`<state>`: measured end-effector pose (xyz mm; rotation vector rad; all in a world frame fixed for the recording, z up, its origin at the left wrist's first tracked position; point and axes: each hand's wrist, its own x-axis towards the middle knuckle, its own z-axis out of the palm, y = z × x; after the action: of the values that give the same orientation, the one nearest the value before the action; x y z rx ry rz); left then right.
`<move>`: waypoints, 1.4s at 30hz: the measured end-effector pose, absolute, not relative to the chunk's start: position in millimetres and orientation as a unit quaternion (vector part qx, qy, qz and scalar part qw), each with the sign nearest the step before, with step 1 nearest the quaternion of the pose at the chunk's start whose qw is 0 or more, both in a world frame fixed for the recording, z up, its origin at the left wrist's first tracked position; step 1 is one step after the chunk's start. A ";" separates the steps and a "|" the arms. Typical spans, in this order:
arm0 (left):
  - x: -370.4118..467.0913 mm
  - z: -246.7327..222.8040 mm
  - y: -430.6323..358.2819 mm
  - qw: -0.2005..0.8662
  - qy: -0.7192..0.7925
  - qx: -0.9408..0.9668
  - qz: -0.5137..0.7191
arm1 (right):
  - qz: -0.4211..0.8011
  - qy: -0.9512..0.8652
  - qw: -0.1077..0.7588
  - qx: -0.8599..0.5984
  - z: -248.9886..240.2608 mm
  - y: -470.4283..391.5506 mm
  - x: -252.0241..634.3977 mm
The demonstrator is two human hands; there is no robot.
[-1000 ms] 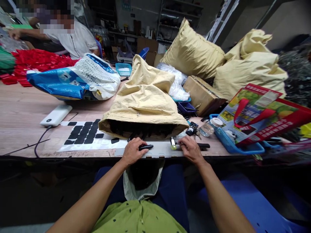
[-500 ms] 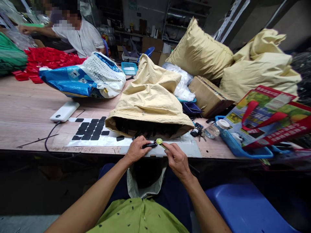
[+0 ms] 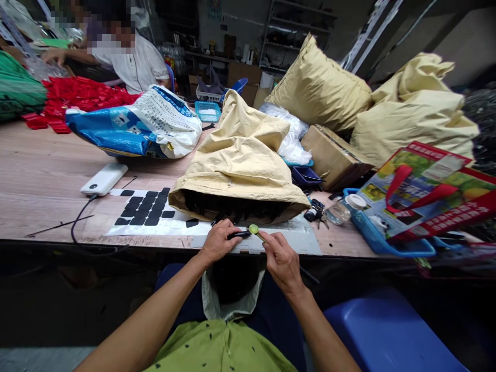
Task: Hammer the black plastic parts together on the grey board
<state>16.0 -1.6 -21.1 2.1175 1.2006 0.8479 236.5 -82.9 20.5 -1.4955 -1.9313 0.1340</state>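
My left hand [image 3: 219,240] is closed on a slim black part [image 3: 240,234] that points right, just above the table's front edge. In my right hand [image 3: 282,258] is a thin stick-like tool with a round yellow-green head [image 3: 253,229], pinched between thumb and fingers. That round head meets the tip of the black part, or lies very near it. Right behind both hands, a tan cloth sack [image 3: 240,170] lies with its mouth toward me and dark pieces inside. Below, an open pale bag [image 3: 228,310] sits between my legs.
Black stickers [image 3: 143,206] lie on a white sheet at left, near a white power bank [image 3: 104,179] with its cable. Keys [image 3: 322,219], a jar [image 3: 339,212] and a blue basket [image 3: 372,232] stand at right. A co-worker [image 3: 139,62] sits at far left behind red pieces [image 3: 85,95].
The camera view has shifted slightly. Both hands keep nearly the same place, with the round head still at the black part's tip. The co-worker's hand has moved a little to the right.
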 end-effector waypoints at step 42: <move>16.4 -1.5 -49.1 0.414 0.438 0.703 0.377 | -0.074 -0.714 0.282 -0.636 -3.3 -32.8 337.8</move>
<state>16.4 -49.1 -1.5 1.7682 1.1005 0.9480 337.8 -32.8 -3.3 -1.7041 -1.9128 -0.1988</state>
